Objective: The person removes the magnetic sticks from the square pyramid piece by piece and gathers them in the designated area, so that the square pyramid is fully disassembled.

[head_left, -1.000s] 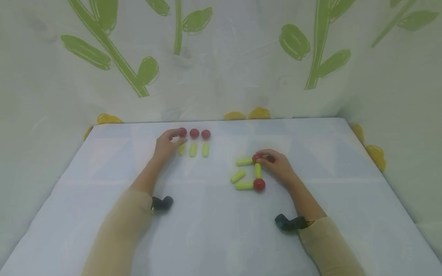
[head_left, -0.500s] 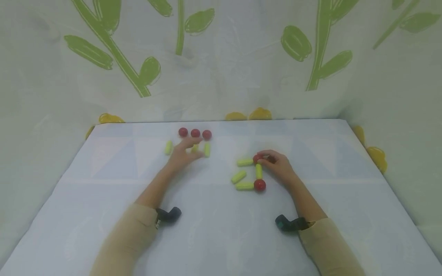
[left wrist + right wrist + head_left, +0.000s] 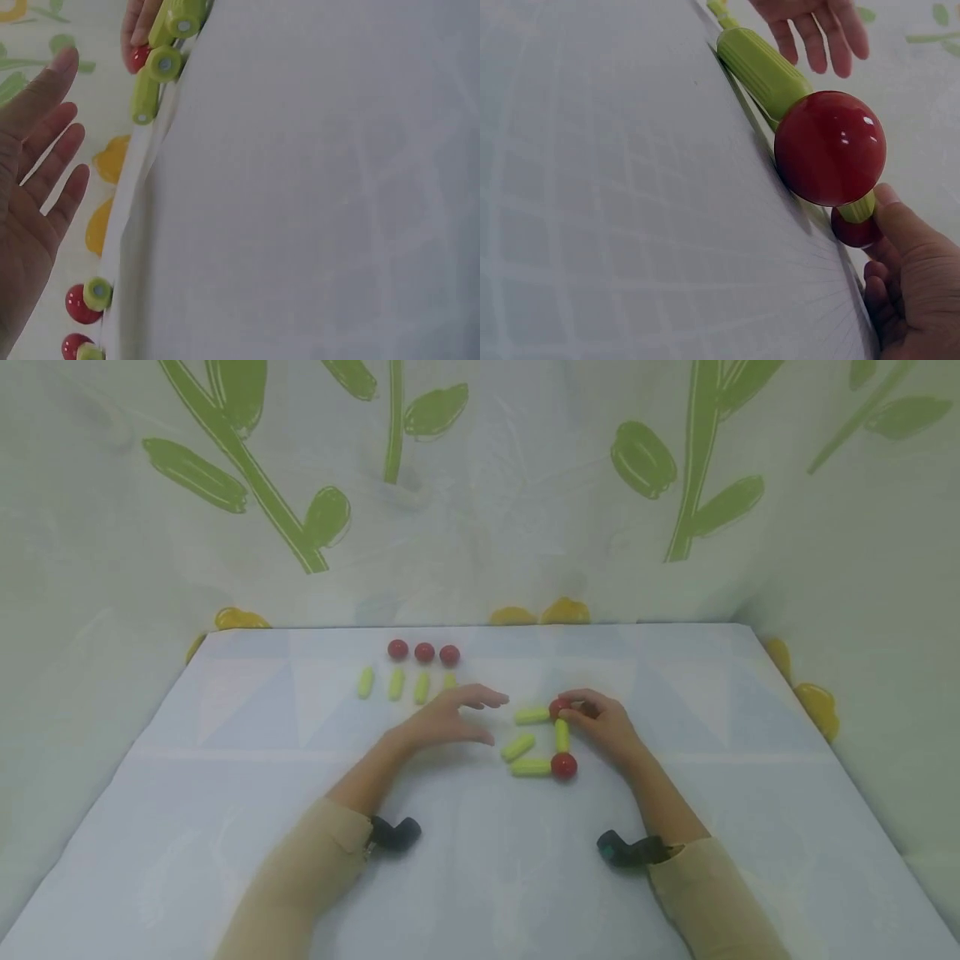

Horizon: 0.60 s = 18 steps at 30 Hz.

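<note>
A person's left hand (image 3: 442,720) has swept in from the row of three red balls (image 3: 424,652) and four yellow-green rods (image 3: 422,687), the rightmost partly hidden behind it. Fingers and thumb parted wide, grasping nothing, it hangs left of and beyond the near red ball (image 3: 564,766). The right hand (image 3: 603,720) has held its place, pinching the far red ball (image 3: 558,708), just beyond the near one, with a connecting rod (image 3: 562,737) between. Both hands now appear turned to one piece of work. Left of the near ball lie a near rod (image 3: 531,768) reaching to it, a slanted rod (image 3: 518,747) and, farther off, a far rod (image 3: 532,715). White tabletop (image 3: 480,877) spreads broadly on the person's side of the near ball; the back edge (image 3: 480,628) runs well beyond it, past the row, and the right edge (image 3: 838,762) well to its right.
</note>
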Motion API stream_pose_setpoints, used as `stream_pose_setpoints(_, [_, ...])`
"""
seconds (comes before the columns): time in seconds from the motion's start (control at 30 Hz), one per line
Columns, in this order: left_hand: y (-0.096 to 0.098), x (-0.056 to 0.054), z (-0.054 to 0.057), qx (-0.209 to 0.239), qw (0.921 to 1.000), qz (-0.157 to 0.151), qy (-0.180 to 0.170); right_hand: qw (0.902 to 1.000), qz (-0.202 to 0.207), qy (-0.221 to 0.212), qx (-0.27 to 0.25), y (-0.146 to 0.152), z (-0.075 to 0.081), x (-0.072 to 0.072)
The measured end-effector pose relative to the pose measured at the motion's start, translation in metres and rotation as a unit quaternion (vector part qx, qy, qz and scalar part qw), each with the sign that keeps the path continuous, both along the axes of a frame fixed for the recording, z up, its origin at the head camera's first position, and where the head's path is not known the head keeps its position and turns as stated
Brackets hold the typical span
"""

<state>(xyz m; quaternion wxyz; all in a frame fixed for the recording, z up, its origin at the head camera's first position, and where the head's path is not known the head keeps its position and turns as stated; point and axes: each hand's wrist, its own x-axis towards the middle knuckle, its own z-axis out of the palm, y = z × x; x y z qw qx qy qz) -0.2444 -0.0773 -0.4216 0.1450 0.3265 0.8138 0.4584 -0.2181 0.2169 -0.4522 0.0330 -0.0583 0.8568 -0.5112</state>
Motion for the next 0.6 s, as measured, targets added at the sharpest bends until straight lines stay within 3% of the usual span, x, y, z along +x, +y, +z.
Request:
stream_pose_setpoints(0.17, [0.015,0.002,0.0,-0.049,0.9966,-0.065,-0.017,1.0,-0.002,-0.006,0.005,0.0,0.0,0.0])
stream_pose_setpoints(0.37, [0.029,0.001,-0.006,-0.082,0.9841,-0.156,-0.022,1.0,0.001,0.002,0.008,0.002,-0.001,-0.001])
stream_pose_setpoints(0.6, [0.037,-0.001,-0.009,-0.135,0.9715,-0.195,-0.001,0.9999,0.006,0.01,0.0,0.001,-0.002,-0.001])
